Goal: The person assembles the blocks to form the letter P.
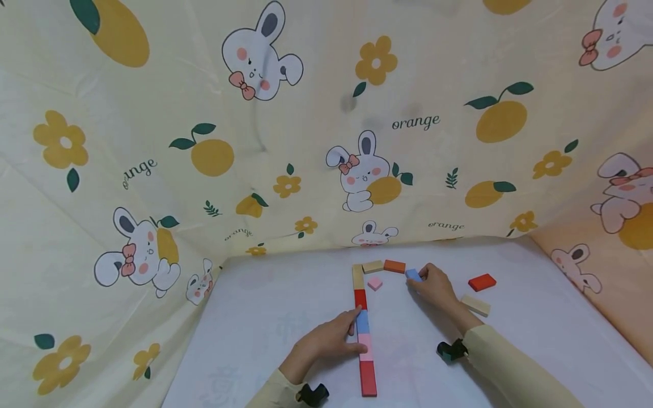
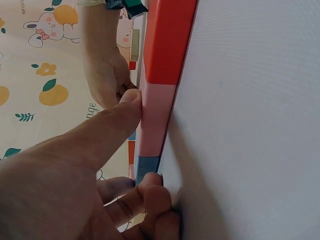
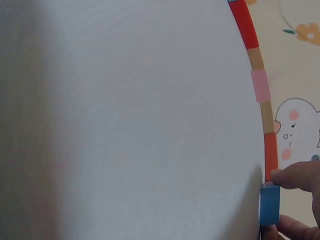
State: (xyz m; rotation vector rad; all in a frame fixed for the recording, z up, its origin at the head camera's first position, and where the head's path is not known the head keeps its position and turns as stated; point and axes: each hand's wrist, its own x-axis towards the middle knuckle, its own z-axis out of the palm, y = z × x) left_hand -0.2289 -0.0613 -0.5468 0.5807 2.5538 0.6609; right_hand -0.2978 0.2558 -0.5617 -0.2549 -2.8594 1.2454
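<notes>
A straight row of wooden blocks runs up the table: a red block (image 1: 368, 382) nearest, then a pink block (image 1: 365, 354), a blue block (image 1: 363, 323), another red block (image 1: 360, 297) and a plain wood block (image 1: 357, 277). My left hand (image 1: 326, 339) lies along its left side, thumb touching the pink block and index finger at the joint of blue and red. At the far end, a plain wood block (image 1: 373, 266) and an orange-red block (image 1: 394, 266) turn rightward. Beside them my right hand (image 1: 433, 286) pinches a blue block (image 3: 270, 205) between thumb and fingers.
A small pink block (image 1: 374, 283) lies inside the corner of the two rows. Right of my right hand are a loose red block (image 1: 482, 282) and a plain wood block (image 1: 475, 306). A printed cloth (image 1: 316, 113) hangs behind the white table (image 1: 265, 317).
</notes>
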